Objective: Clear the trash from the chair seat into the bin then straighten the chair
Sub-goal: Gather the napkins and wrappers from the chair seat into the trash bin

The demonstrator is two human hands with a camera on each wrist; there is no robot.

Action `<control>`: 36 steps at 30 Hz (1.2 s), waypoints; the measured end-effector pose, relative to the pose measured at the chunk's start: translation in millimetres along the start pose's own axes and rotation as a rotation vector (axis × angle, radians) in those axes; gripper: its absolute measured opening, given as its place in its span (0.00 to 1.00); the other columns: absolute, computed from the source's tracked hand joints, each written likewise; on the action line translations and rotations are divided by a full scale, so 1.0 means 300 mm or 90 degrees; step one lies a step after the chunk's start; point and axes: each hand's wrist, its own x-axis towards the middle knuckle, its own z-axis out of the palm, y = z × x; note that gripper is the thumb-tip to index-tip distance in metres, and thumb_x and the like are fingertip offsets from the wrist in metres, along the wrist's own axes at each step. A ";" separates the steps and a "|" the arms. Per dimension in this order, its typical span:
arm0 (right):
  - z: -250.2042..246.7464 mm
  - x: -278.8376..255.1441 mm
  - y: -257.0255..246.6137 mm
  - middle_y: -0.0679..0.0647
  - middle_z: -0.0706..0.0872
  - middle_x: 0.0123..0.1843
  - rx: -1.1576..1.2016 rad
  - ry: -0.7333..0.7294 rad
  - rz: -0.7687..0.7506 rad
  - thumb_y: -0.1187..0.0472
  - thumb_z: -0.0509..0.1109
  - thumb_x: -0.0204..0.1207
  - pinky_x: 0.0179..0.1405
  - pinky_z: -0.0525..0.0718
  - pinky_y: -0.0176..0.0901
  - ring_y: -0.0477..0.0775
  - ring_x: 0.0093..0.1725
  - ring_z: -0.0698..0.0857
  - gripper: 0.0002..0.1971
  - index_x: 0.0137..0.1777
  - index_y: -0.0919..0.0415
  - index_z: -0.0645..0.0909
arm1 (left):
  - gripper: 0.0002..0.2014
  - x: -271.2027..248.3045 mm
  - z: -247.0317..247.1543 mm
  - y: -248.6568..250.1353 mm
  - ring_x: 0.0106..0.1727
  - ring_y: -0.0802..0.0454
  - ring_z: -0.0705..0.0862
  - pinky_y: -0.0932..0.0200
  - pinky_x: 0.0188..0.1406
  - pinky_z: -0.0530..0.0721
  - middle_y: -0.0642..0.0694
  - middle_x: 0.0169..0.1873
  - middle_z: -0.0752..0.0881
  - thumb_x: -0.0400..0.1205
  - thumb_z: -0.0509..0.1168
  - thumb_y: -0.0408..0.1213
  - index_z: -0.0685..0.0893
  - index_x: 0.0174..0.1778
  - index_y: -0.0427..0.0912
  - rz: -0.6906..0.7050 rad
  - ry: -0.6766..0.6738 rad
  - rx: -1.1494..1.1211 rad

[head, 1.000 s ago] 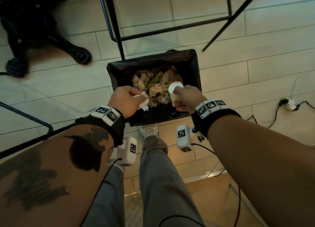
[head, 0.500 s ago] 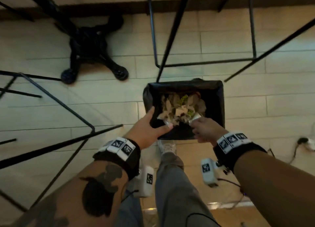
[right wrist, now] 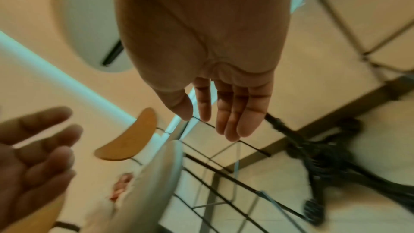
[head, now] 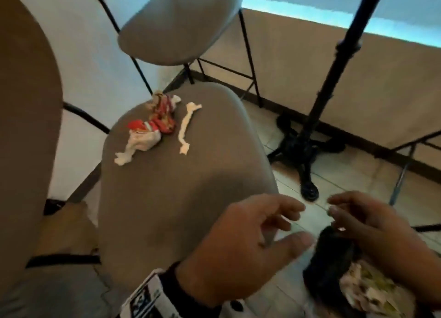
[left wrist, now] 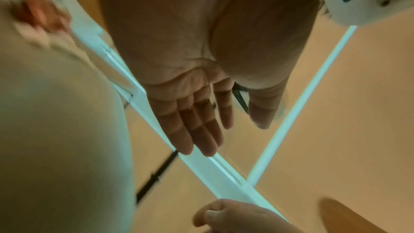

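Note:
A grey chair seat (head: 181, 186) fills the middle of the head view. On its far part lie a crumpled red-and-white wrapper (head: 152, 126), a white crumpled wrapper end (head: 133, 146) and a twisted white paper strip (head: 187, 124). My left hand (head: 253, 231) hovers over the seat's near right edge, fingers spread and empty; the left wrist view shows the palm (left wrist: 201, 112) flat. My right hand (head: 362, 217) hangs empty to its right, above the black bin (head: 327, 265) full of paper trash; its fingers (right wrist: 233, 112) are straight.
A second grey chair (head: 179, 24) stands behind on black wire legs. A black cast table base and pole (head: 310, 138) rise at right on the tiled floor. A beige wall runs along the back. A large brown curved surface (head: 23, 103) fills the left edge.
Both hands let go of the white trash over the bin and lifted away empty. The view swung up from the bin to the chair seat.

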 end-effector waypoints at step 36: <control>0.437 0.594 -0.870 0.55 0.65 0.76 -0.459 -0.159 -0.363 0.58 0.85 0.69 0.43 0.78 0.38 0.57 0.59 0.77 0.32 0.71 0.43 0.76 | 0.31 0.123 -0.620 -0.274 0.59 0.45 0.81 0.52 0.50 0.82 0.43 0.66 0.78 0.71 0.83 0.42 0.76 0.66 0.63 -0.325 0.441 0.133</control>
